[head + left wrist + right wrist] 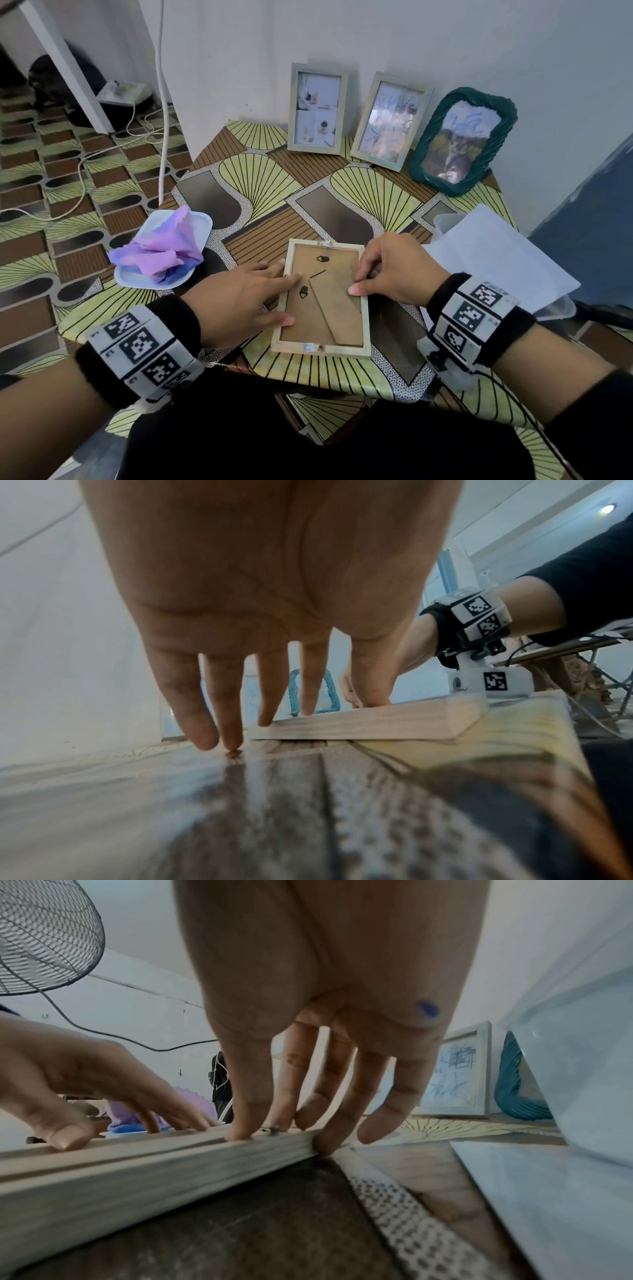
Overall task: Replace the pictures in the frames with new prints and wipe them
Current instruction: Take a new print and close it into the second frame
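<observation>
A pale wooden picture frame [366,325] lies face down on the patterned table [376,192], its brown backing board and fold-out stand facing up. My left hand [270,294] lies over its left edge, with straight fingers and thumb pressing on the backing. At the right rim my right hand [363,281] has its fingers curled. In the right wrist view its thumb [240,1131] presses the top of the frame [137,1172], and a finger lies against the frame's outer side by a small metal tab [274,1129]. In the left wrist view my left hand [260,615] has two fingertips on the table and two on the frame [359,723].
Three filled frames lean on the wall: two pale ones [317,109] [388,120] and a green twisted one [462,140]. A purple cloth [161,253] sits in a white tray [202,222] at the left. White sheets [496,260] lie over a clear container [445,222] at the right.
</observation>
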A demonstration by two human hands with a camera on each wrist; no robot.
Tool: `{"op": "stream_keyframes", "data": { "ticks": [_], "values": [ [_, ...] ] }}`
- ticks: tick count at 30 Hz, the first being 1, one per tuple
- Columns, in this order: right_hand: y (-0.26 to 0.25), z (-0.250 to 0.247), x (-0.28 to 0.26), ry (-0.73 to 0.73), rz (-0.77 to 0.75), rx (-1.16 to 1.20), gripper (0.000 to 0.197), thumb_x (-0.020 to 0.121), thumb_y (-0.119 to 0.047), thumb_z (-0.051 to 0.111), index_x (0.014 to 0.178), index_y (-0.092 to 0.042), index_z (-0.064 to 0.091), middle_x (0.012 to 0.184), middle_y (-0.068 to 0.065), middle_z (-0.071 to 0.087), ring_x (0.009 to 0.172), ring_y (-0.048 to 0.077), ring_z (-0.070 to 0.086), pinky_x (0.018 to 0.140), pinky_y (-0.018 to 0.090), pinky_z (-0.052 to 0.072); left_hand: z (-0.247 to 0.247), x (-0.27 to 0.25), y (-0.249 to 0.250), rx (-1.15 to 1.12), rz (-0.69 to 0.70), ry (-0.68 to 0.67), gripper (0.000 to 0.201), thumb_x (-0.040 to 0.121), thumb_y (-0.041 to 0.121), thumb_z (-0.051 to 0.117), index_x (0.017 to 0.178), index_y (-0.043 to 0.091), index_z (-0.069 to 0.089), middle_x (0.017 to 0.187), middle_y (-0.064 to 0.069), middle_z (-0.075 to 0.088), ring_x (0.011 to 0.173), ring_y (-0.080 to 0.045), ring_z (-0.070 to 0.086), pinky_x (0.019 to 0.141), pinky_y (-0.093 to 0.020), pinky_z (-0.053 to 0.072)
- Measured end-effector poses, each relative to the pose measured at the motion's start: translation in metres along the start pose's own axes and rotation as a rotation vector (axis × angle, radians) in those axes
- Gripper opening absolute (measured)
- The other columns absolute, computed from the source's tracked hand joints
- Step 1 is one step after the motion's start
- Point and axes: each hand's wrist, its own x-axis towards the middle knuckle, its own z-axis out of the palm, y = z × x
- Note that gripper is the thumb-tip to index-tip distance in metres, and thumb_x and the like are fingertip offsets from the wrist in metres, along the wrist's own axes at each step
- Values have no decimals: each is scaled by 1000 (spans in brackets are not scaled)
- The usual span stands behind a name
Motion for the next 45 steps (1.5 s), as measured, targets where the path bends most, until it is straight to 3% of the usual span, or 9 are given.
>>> {"op": "stream_keyframes", "data": {
  "ticks": [6,9,16,21,26,30,36,41,45],
  "values": [
    [0,-1,-1,91,-170,-94,25,86,-38,71,103,-20,75,99,-7,66,88,9,61,84,35,53,-1,-24,12,-28,53,207,57,93,59,47,144,33,45,151,12,43,134,-10,43,109,-25,35],
    [-1,-1,7,107,-265,-181,38,95,-34,58,130,-18,62,130,-3,61,118,13,55,104,36,44,-1,-46,16,-25,188,223,45,98,54,43,129,28,62,131,15,61,121,-7,54,96,-31,50],
    [-1,13,14,-273,-226,-415,57,105,-37,36,157,-22,18,165,-5,7,151,14,10,121,35,17,12,-84,16,143,217,31,57,101,60,29,147,30,43,155,21,33,138,-7,41,90,-33,51],
    [-9,11,0,-229,-167,-560,55,103,-41,36,153,-21,26,164,1,13,146,22,29,115,41,33,0,-80,9,196,76,-47,68,98,66,15,145,28,47,153,20,33,143,-13,36,94,-40,50],
    [-16,5,-30,-111,-132,-597,33,102,-40,35,115,-18,58,132,6,59,95,26,60,74,33,43,-3,-57,-14,296,-22,-69,99,77,79,-23,156,28,7,160,20,-3,151,-9,-2,116,-35,27],
    [-18,6,-54,-90,-122,-495,26,99,-43,41,88,-26,58,89,-5,59,74,18,51,64,29,35,-9,-35,-30,255,-61,-63,103,74,82,-18,157,26,5,159,18,-9,149,-5,-6,119,-36,26],
    [-18,8,-76,-59,-138,-408,28,96,-46,43,89,-27,63,116,-7,70,84,19,63,70,30,47,-10,-10,-37,140,-80,-105,103,74,82,5,157,20,-3,161,11,-17,147,-4,-16,124,-32,8],
    [-18,7,-79,-14,-120,-336,28,94,-42,46,89,-22,66,68,-3,59,70,20,56,66,35,47,-6,-9,-37,124,-117,-94,103,74,83,12,157,24,-5,161,13,-18,149,-5,-11,122,-37,18],
    [-16,2,-72,47,-82,-267,21,89,-32,55,92,-15,68,77,0,69,77,18,62,71,38,50,-6,-19,-33,61,-133,70,87,85,75,32,156,28,16,163,14,6,148,-4,14,116,-33,32]
  ]
}}
